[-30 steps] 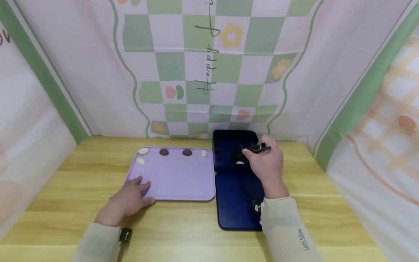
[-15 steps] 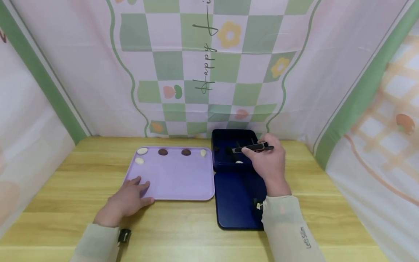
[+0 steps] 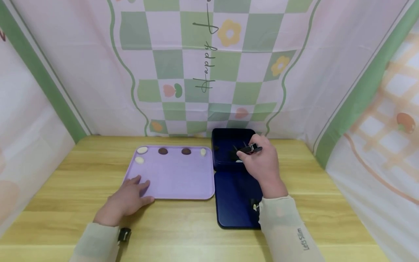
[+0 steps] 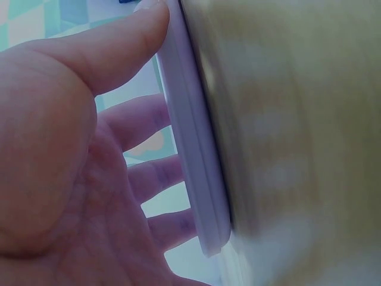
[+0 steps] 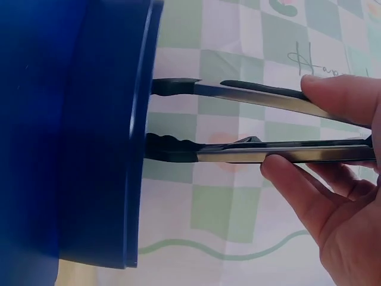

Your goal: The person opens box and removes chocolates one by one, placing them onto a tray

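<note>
My right hand (image 3: 263, 165) holds a pair of steel-and-black tongs (image 5: 256, 99), thumb on one arm and fingers on the other. The tongs stand spread, their black tips reaching past the rim of a deep blue box (image 3: 226, 167); the rim hides the tip ends in the right wrist view. Inside the box lie a whitish piece (image 3: 239, 161), partly covered, and dark shapes too dim to tell. My left hand (image 3: 127, 198) rests on the near left corner of a lilac tray (image 3: 180, 176), fingers spread over it, thumb at its front edge.
Along the tray's far side lie dark brown oval pieces (image 3: 162, 151) and cream oval pieces (image 3: 142, 150). A flat blue lid or tray (image 3: 234, 200) lies in front of the box, partly under my right forearm. A patterned curtain (image 3: 196, 72) hangs behind the wooden table (image 3: 176, 233).
My right hand with the tongs drew back slightly to the right, then shifted left and lower over the box. The left hand stays on the tray.
</note>
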Demonstrator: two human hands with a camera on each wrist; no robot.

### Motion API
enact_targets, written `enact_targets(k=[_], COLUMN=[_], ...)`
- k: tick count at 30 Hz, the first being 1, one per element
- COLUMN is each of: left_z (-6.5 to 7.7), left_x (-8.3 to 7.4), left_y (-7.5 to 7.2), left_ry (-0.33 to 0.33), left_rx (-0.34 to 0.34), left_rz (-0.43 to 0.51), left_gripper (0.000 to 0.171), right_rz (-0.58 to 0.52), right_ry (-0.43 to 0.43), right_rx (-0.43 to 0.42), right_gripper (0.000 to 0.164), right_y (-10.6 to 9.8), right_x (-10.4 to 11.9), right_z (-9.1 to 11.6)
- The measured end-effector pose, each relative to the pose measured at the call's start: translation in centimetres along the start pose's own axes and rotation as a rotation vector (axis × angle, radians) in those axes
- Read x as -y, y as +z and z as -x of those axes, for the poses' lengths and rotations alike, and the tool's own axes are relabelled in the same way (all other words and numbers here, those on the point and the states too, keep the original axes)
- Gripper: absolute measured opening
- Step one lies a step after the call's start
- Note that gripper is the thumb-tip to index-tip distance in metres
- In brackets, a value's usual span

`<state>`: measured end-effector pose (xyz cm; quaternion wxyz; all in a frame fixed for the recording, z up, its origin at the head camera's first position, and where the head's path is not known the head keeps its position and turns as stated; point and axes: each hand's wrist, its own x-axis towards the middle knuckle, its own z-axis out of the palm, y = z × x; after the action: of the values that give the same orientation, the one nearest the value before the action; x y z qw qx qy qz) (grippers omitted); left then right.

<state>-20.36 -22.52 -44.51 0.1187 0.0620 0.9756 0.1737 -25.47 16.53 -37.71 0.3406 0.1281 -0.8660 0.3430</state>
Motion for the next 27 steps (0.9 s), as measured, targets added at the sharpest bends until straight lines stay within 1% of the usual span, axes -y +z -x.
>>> enact_targets(k=[3, 8, 11, 13, 14, 16, 18, 21, 23, 25, 27], left_z=[0.0, 0.1, 0.1, 0.1, 0.1, 0.0, 0.0, 0.0, 0.0, 0.0, 0.0], left_x=[-0.1, -0.2, -0.2, -0.2, -0.2, -0.2, -0.2, -0.1, -0.1, -0.1, 0.0], left_y=[-0.1, -0.2, -0.2, -0.2, -0.2, -0.2, -0.1, -0.1, 0.0, 0.0, 0.0], left_ry=[-0.005, -0.004, -0.006, -0.008, -0.009, -0.009, -0.007, -0.009, -0.008, -0.007, -0.001], left_rx=[0.003, 0.003, 0.006, 0.008, 0.008, 0.009, 0.009, 0.01, 0.008, 0.005, 0.002], left_rz=[0.0, -0.004, -0.006, -0.006, -0.006, -0.004, -0.002, 0.002, 0.001, -0.003, -0.009], left_gripper=[0.07, 0.071, 0.071, 0.071, 0.071, 0.071, 0.071, 0.07, 0.07, 0.07, 0.071], right_rz=[0.026, 0.036, 0.029, 0.03, 0.024, 0.005, -0.033, -0.092, -0.108, -0.115, -0.119], right_ry=[-0.014, -0.028, -0.035, -0.021, 0.0, 0.072, 0.19, 0.373, 0.445, 0.453, 0.393], right_rx=[-0.005, -0.011, -0.048, -0.088, -0.108, -0.142, -0.161, -0.166, -0.155, -0.129, -0.112], right_gripper=[0.052, 0.052, 0.05, 0.049, 0.048, 0.045, 0.041, 0.041, 0.041, 0.044, 0.041], right_y=[0.1, 0.2, 0.2, 0.0, -0.2, -0.5, -1.0, -1.7, -1.9, -2.0, -1.7], right_x=[-0.2, -0.4, -0.5, -0.7, -0.8, -1.0, -1.2, -1.3, -1.3, -1.3, -1.4], right_z=[0.0, 0.0, -0.2, -0.3, -0.4, -0.5, -0.5, -0.6, -0.7, -0.7, -0.6])
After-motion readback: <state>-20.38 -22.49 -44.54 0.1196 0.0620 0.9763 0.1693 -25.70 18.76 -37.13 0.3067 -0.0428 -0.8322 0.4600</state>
